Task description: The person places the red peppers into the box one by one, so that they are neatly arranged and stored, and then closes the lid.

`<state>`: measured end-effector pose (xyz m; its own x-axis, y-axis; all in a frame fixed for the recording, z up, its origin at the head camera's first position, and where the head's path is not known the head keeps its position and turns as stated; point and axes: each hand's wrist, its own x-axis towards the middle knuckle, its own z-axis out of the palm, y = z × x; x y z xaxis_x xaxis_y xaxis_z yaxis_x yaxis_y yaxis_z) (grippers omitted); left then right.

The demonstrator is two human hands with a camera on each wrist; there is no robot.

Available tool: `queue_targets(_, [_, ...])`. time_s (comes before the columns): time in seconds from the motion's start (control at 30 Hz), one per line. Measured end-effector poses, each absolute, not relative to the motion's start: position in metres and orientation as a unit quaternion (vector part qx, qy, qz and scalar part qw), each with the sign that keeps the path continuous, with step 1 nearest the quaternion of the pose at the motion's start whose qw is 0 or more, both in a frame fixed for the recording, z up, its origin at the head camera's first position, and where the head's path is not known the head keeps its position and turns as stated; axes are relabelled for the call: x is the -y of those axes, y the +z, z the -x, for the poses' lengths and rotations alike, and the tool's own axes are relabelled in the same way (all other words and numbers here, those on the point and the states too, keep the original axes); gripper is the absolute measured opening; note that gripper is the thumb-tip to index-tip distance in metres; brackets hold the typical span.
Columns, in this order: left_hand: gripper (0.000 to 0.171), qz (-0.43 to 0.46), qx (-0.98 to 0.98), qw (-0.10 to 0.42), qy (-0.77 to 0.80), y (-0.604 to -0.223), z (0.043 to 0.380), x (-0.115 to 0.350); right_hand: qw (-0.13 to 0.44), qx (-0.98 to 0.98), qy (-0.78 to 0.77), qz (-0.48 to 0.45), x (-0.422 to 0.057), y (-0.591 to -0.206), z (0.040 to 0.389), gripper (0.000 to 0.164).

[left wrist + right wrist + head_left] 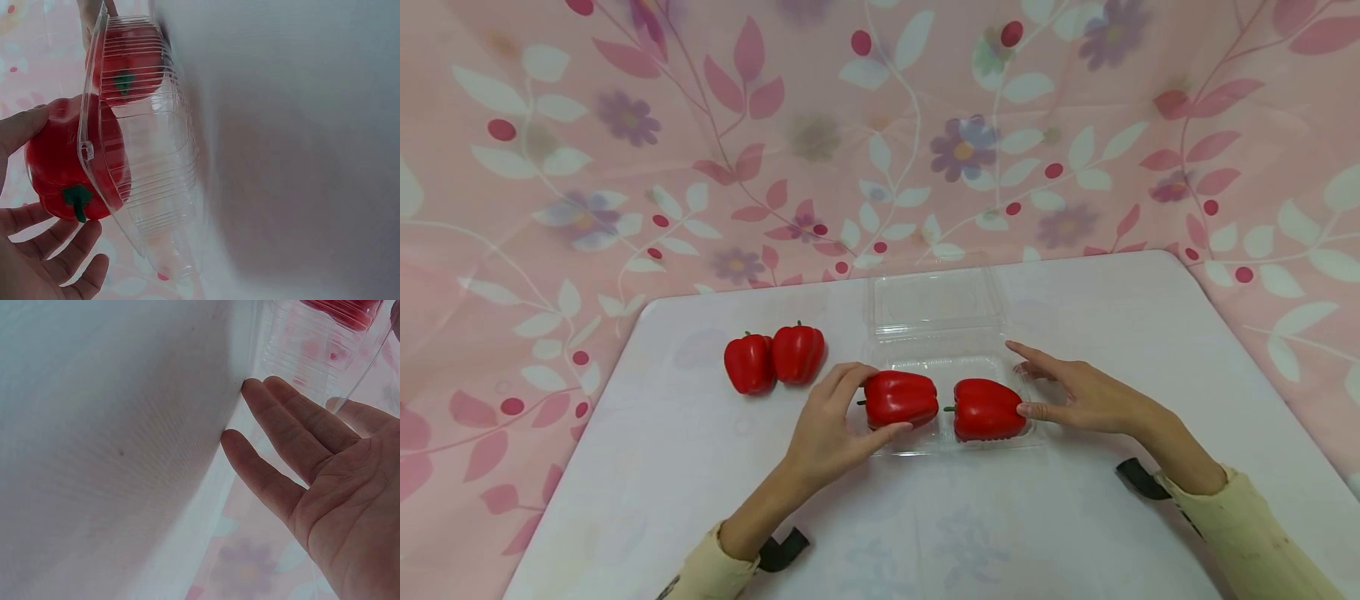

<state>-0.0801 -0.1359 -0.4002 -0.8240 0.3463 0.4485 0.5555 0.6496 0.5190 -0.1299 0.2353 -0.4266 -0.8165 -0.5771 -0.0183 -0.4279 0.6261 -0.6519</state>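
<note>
While left hand grips pepper at tray, your right hand sits spread alongside; likely loading, so seat that pepper next.

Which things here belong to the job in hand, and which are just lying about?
Part of the job:
gripped pepper, in the left hand
other boxed pepper, by the right hand
open clear container

Just lying about, apparently:
left loose pepper
right loose pepper
both perhaps for later
</note>
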Motion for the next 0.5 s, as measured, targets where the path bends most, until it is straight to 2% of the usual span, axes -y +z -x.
queue_targets(0.5, [0.068,0.246,0.909,0.149,-0.303,-0.4069,0.0768,0.1279,0.115,-0.896,-0.325,0.28,-0.2348,-0.4265,0.13,0.087])
